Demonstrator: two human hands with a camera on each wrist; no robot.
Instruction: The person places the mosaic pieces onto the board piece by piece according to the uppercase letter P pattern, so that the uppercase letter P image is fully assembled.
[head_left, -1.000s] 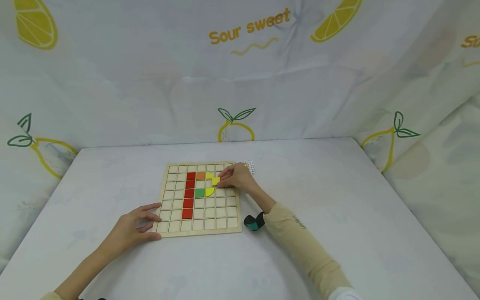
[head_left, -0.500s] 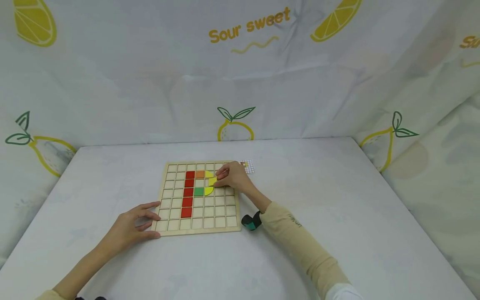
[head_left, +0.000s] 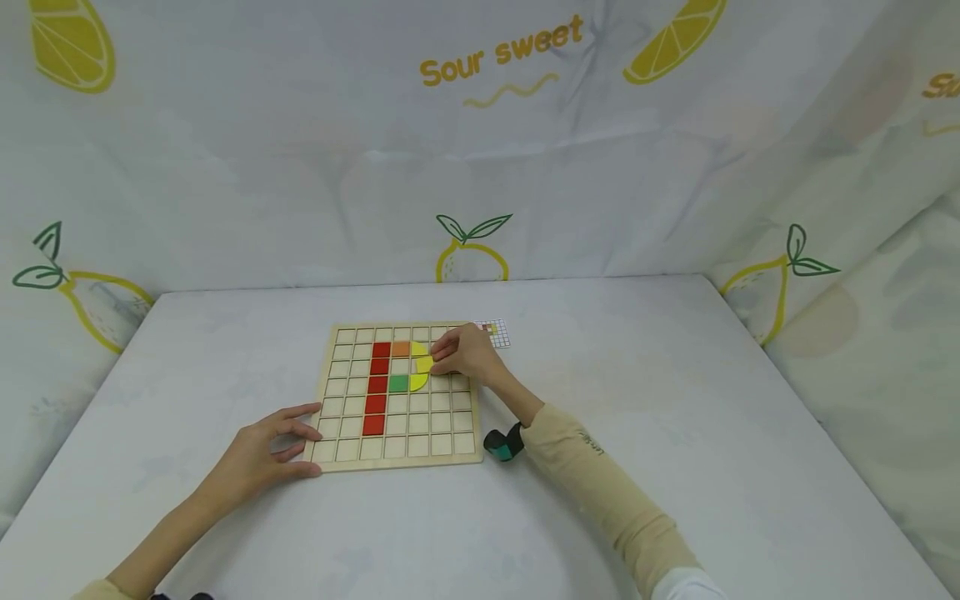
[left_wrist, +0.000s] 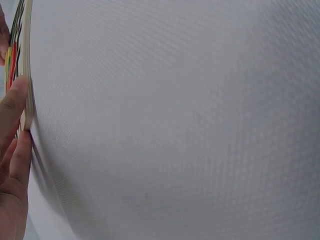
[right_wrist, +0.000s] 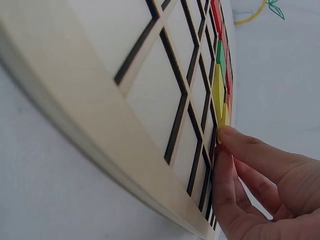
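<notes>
A wooden grid board (head_left: pixel 431 446) lies on the table. My right hand (head_left: pixel 468 354) pinches a yellow square tile (head_left: pixel 424 365) between thumb and fingers, low over the board; the right wrist view shows the fingertips at the tile's (right_wrist: pixel 223 117) edge. Above and below it sit two yellow quarter-round tiles, the nearer tile (head_left: pixel 418 382) beside a green square tile (head_left: pixel 398 383). An orange tile (head_left: pixel 401 348) is at the top, and a column of red tiles (head_left: pixel 377 384) runs down on the left. My left hand (head_left: pixel 255 458), fingers spread, touches the board's left edge and front-left corner.
Behind the right hand, a small printed grid card (head_left: pixel 500 333) is partly covered. A black and green curled object (head_left: pixel 503 444) lies by the right sleeve. The white cloth-covered table (head_left: pixel 675 375) meets a lemon-print curtain (head_left: pixel 300 167) at the back.
The right hand has moved the yellow square tile slightly left and lower, into the space between the two quarter-round tiles. The left hand stays at the board's edge.
</notes>
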